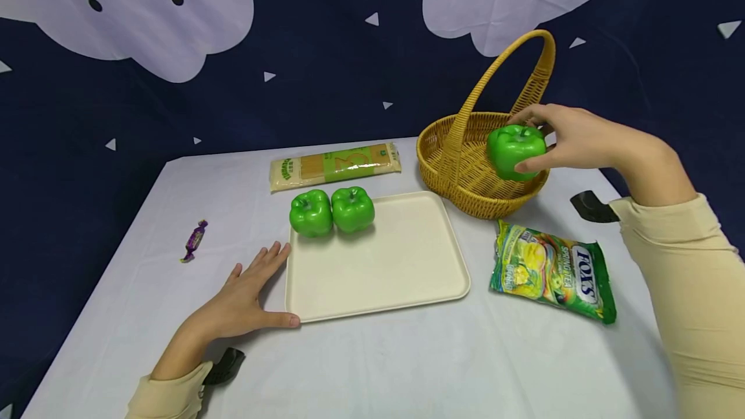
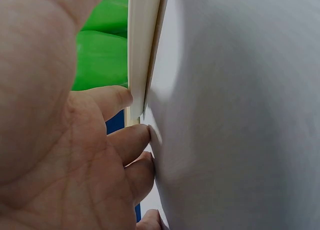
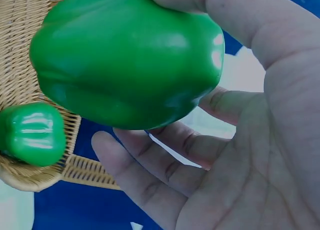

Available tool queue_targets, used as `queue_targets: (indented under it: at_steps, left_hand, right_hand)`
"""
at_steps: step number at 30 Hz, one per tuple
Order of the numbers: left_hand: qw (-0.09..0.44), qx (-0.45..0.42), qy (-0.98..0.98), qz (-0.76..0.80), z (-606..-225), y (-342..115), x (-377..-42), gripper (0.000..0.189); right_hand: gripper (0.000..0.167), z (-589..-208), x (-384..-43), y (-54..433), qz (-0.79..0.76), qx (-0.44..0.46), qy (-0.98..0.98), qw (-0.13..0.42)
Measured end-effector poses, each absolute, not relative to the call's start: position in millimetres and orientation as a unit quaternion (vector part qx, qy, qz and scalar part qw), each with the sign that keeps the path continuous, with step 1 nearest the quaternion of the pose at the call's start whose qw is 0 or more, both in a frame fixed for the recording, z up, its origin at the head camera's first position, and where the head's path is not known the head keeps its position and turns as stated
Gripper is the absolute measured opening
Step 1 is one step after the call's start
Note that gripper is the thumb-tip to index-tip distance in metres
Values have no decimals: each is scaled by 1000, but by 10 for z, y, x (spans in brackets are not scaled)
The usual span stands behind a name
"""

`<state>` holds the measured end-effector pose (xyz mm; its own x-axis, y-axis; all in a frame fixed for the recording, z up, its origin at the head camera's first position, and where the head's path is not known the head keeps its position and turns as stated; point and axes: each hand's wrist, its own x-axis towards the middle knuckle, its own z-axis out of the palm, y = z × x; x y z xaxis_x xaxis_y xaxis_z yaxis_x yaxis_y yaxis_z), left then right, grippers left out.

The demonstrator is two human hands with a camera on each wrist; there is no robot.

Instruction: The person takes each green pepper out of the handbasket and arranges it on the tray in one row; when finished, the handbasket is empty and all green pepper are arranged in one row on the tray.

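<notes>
My right hand (image 1: 582, 138) holds a green bell pepper (image 1: 512, 147) between thumb and fingers, over the wicker basket (image 1: 433, 147). In the right wrist view another green bell pepper (image 3: 35, 134) lies at the basket's rim; in the head view it is hidden. Two more bell peppers, one left (image 1: 311, 213) and one right (image 1: 352, 209), stand side by side on the far left corner of the cream tray (image 1: 384, 264). With spread fingers, my left hand (image 1: 244, 306) touches the tray's left edge, its thumb at the near left corner.
Behind the tray lies a pack of noodles (image 1: 335, 165). A green FOX'S candy bag (image 1: 553, 270) is right of the tray, in front of the basket. At the left is a purple wrapped candy (image 1: 194, 241). The basket's tall handle (image 1: 491, 73) arches up near my right hand.
</notes>
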<state>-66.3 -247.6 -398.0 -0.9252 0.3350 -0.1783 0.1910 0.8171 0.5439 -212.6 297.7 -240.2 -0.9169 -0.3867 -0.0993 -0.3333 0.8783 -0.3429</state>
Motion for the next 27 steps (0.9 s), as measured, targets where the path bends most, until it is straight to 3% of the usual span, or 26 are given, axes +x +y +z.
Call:
queue_targets:
  at_steps: [11,27]
  left_hand:
    - [133,141,944,266,-3991,-2480,-668,132]
    - [133,140,945,264,-3988,-2471,-672,133]
  right_hand:
    - [84,-2299,-1829,2888,-181,-213,959,47]
    - [75,-2361,-1644,2513,-210,-283,934,65]
